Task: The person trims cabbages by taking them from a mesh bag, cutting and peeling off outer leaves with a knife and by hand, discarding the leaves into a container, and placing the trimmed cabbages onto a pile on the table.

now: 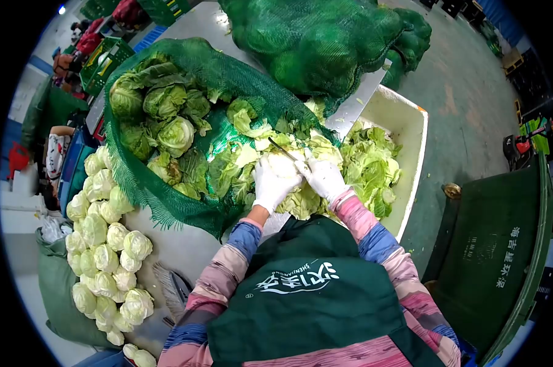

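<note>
My left hand [275, 185], in a white glove, is closed around a pale cabbage [282, 164] in front of my apron. In my right hand [325, 177], also gloved in white, is a thin dark-bladed knife [281, 147]; its blade points up and left across the cabbage. The hands nearly meet, and they hide part of the cabbage and the knife's handle. Loose cabbage leaves [230, 165] lie around both hands. Whole untrimmed cabbages [175, 136] sit to the left inside an opened green mesh bag [227, 72].
A white foam box [416, 165] with torn leaves [368, 165] stands at the right. Several pale trimmed cabbages [105, 259] are piled at the left, near a brush [171, 290]. Full green mesh sacks [313, 46] lie ahead. A large green bin [493, 244] stands at far right.
</note>
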`<state>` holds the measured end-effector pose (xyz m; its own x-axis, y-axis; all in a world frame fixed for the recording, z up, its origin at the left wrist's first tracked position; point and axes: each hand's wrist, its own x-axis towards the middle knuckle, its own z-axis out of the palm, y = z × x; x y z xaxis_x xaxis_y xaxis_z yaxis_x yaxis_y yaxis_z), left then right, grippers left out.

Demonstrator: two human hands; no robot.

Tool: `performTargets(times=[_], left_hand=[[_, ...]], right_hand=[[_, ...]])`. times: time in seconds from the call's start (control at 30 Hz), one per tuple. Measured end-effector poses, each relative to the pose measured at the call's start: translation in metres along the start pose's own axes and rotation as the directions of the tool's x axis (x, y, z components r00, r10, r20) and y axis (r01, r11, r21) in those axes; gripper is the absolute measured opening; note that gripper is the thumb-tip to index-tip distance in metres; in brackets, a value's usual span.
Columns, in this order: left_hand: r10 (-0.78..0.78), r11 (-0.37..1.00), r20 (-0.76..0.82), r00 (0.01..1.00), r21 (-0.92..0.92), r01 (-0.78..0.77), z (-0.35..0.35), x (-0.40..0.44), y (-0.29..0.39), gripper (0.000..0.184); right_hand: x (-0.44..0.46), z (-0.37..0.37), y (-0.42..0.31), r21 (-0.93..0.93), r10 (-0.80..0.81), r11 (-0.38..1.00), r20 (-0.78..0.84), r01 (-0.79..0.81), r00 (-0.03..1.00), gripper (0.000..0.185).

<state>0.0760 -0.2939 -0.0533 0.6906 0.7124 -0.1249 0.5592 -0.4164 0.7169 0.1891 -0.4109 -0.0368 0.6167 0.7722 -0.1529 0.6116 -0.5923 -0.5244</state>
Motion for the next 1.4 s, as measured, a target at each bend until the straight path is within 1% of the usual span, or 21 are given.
performTargets(times=[0.07, 0.13, 0.23, 0.27, 0.47, 0.53, 0.6, 0.67, 0.7, 0.73, 0.77, 0.87, 0.93, 1.0, 1.13, 1.2, 1.23, 1.27, 1.3, 1.37, 1.4], left_hand=[[0.036, 0.997, -0.02, 0.999, 0.066, -0.035, 0.0, -0.002, 0.003, 0.103], [0.066, 0.996, -0.005, 0.998, 0.054, -0.066, -0.004, -0.007, 0.006, 0.103], [0.153, 0.988, 0.004, 0.988, 0.015, -0.153, -0.005, -0.01, -0.006, 0.105], [0.22, 0.975, 0.007, 0.975, -0.002, -0.22, -0.008, -0.01, -0.009, 0.106], [0.114, 0.993, 0.116, 0.987, 0.028, -0.118, -0.014, -0.014, -0.008, 0.108], [0.026, 0.828, 0.001, 1.0, -0.56, -0.021, 0.002, -0.017, -0.021, 0.105], [0.0, 0.845, 0.023, 1.0, -0.534, 0.013, 0.001, -0.013, -0.02, 0.094], [0.131, 0.857, -0.017, 0.991, -0.5, -0.122, 0.009, -0.005, -0.036, 0.101], [0.184, 0.954, -0.03, 0.983, -0.234, -0.185, -0.005, -0.008, -0.02, 0.1], [0.168, 0.887, 0.123, 0.978, -0.452, -0.095, -0.005, -0.002, -0.019, 0.1], [0.171, 0.904, 0.196, 0.966, -0.42, -0.074, -0.007, 0.001, -0.017, 0.101], [0.2, 0.956, 0.246, 0.948, -0.261, -0.133, -0.016, 0.002, -0.006, 0.096], [0.158, 0.867, 0.299, 0.941, -0.497, 0.013, -0.015, 0.003, -0.011, 0.09], [0.15, 0.882, 0.271, 0.951, -0.472, -0.004, -0.013, 0.007, -0.017, 0.083], [0.181, 0.922, 0.336, 0.925, -0.386, -0.04, -0.019, 0.016, -0.015, 0.085], [0.128, 0.983, 0.286, 0.95, -0.16, -0.085, -0.016, 0.021, -0.018, 0.097], [0.167, 0.979, 0.329, 0.929, -0.171, -0.115, -0.019, 0.019, -0.014, 0.106], [0.172, 0.978, 0.329, 0.929, -0.171, -0.12, -0.019, 0.015, -0.013, 0.106], [0.276, 0.957, 0.283, 0.919, -0.174, -0.233, -0.02, 0.01, -0.012, 0.107], [0.417, 0.906, 0.242, 0.876, -0.194, -0.377, -0.024, 0.0, -0.018, 0.111], [0.369, 0.929, 0.249, 0.895, -0.128, -0.347, -0.027, -0.006, -0.023, 0.11]], right_hand=[[0.001, -0.009, -0.002, -0.091, 0.022, 0.996, 0.092, -0.014, 0.995, 0.066], [0.008, -0.004, 0.01, -0.09, 0.02, 0.996, 0.065, -0.014, 0.998, 0.063], [0.026, -0.007, 0.038, 0.231, 0.071, 0.971, -0.066, -0.054, 0.995, 0.054], [0.03, -0.017, 0.039, 0.072, 0.161, 0.983, 0.078, -0.167, 0.984, 0.053], [0.036, 0.023, 0.088, 0.127, 0.263, 0.958, -0.032, -0.257, 0.964, 0.05], [0.034, 0.028, 0.09, 0.08, 0.323, 0.943, 0.009, -0.323, 0.946, 0.048], [0.024, 0.012, 0.069, 0.031, 0.248, 0.969, -0.039, -0.247, 0.968, 0.05], [0.009, -0.014, 0.034, 0.069, 0.022, 0.998, -0.175, -0.01, 0.984, 0.053], [0.007, -0.018, 0.028, -0.005, -0.139, 0.99, -0.17, 0.14, 0.976, 0.056], [0.007, -0.022, 0.023, -0.078, -0.298, 0.954, -0.159, 0.289, 0.941, 0.059], [0.006, -0.027, 0.019, -0.125, -0.414, 0.908, -0.125, 0.4, 0.902, 0.061], [0.01, -0.031, 0.031, -0.228, -0.441, 0.863, 0.095, 0.451, 0.892, 0.064], [0.012, -0.031, 0.039, -0.225, -0.451, 0.855, 0.122, 0.467, 0.884, 0.064], [0.015, -0.028, 0.042, -0.218, -0.462, 0.846, 0.157, 0.487, 0.873, 0.063], [0.022, -0.039, 0.026, -0.26, -0.316, 0.89, 0.242, 0.375, 0.917, 0.058], [0.032, -0.033, 0.035, -0.093, -0.283, 0.949, 0.164, 0.301, 0.945, 0.051], [0.047, -0.007, 0.058, 0.088, -0.37, 0.923, -0.078, 0.376, 0.926, 0.046], [0.05, -0.013, 0.057, 0.169, -0.225, 0.957, -0.073, 0.234, 0.972, 0.044], [0.052, -0.022, 0.06, 0.276, 0.048, 0.958, 0.094, -0.072, 0.994, 0.043], [0.058, -0.012, 0.085, 0.15, 0.23, 0.955, 0.168, -0.255, 0.959, 0.047], [0.058, 0.0, 0.095, 0.047, 0.218, 0.973, 0.104, -0.224, 0.97, 0.051]])
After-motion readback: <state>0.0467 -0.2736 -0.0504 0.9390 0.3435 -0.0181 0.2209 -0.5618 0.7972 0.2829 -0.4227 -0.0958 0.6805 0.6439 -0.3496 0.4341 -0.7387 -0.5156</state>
